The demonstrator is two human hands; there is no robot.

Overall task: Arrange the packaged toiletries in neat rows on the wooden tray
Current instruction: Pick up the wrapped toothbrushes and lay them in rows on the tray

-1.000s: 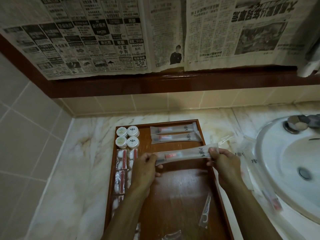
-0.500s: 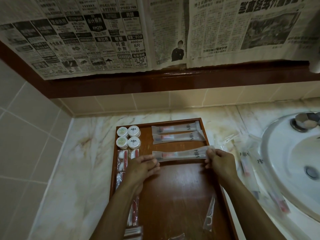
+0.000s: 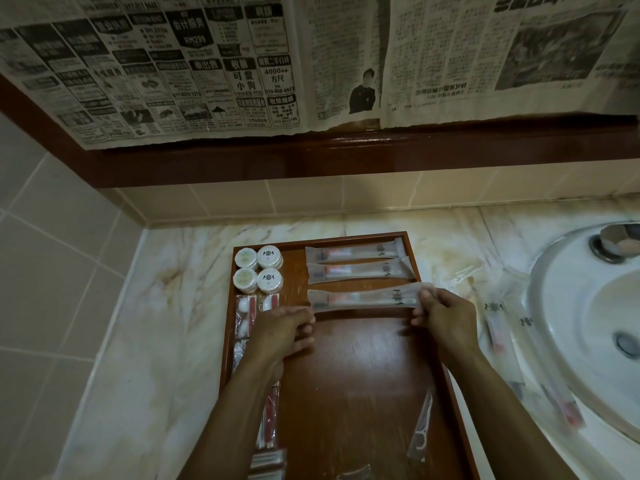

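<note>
A wooden tray (image 3: 363, 375) lies on the marble counter. Two packaged toothbrush kits (image 3: 356, 252) (image 3: 360, 270) lie in rows at its far right. A third toothbrush packet (image 3: 363, 298) sits just below them; my right hand (image 3: 441, 315) pinches its right end, and my left hand (image 3: 287, 327) has its curled fingers at the left end. Round white soap packs (image 3: 258, 268) fill the far left corner. Below them lie cotton swab packets (image 3: 247, 317), partly hidden by my left arm. A floss pick packet (image 3: 422, 427) lies on the near right of the tray.
More toothbrush packets (image 3: 498, 327) lie loose on the counter between the tray and the white sink (image 3: 588, 323). A tiled wall stands on the left; a wooden ledge with newspaper (image 3: 311, 64) runs behind.
Both hands lowered the third toothbrush packet onto the tray below the two others. The left hand's fingers have drawn back toward the packet's left end.
</note>
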